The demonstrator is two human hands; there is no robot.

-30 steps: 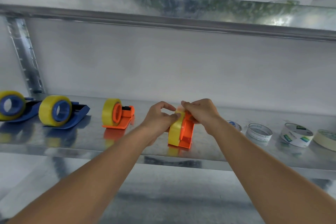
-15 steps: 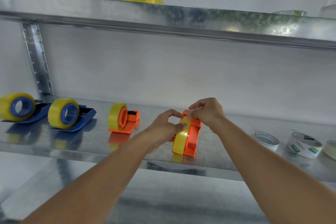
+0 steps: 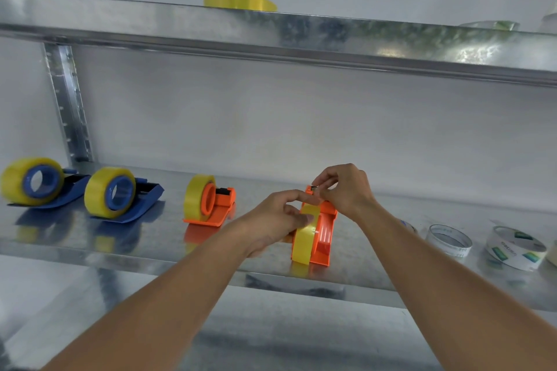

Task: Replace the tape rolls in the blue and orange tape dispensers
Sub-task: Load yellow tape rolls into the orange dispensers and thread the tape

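Note:
An orange tape dispenser (image 3: 324, 232) with a yellow tape roll (image 3: 306, 238) stands end-on near the front of the middle metal shelf (image 3: 168, 250). My left hand (image 3: 277, 220) rests against the roll's left side, thumb on the tape. My right hand (image 3: 343, 190) pinches the tape's end at the dispenser's far cutter end. A second orange dispenser (image 3: 211, 205) and two blue dispensers (image 3: 123, 199) (image 3: 39, 187), each carrying a yellow roll, stand to the left.
Empty white tape cores (image 3: 449, 239) (image 3: 515, 247) lie on the shelf to the right. A yellow tape roll (image 3: 239, 1) lies flat on the upper shelf (image 3: 301, 36). A perforated upright post (image 3: 67, 105) stands at the back left.
My right hand has slid from the top of the roll to the dispenser's far cutter end, drawing the tape along. The view has tilted upward a little.

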